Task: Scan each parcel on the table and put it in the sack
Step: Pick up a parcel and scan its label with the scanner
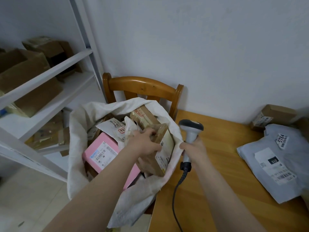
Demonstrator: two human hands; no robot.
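**A:** ok, what's over on the left?

**B:** a white metal shelf rack [55, 69] with brown cardboard boxes [25, 67] on it. Next to that, a white woven sack [78, 124] sits open in front of a wooden chair [142, 84]. It's pretty stuffed, and there's a pink box with a white label [100, 139] in there among other parcels.

**A:** and the hands?

**B:** the left hand [143, 141] is down in the sack's mouth, fingers curled over the top edge of a brown cardboard parcel [165, 144] that's tilted against the sack's right side. The right hand [195, 151] has its fingers wrapped round the handle of a grey-and-white barcode scanner [191, 129]. The scanner's head is up, right by the sack's rim, and its cord trails over the wooden surface [217, 164].

**A:** anything else on the surface?

**B:** yep, a grey plastic mailer bag [275, 164] with labels, and a small brown box [274, 114] behind it by the wall.
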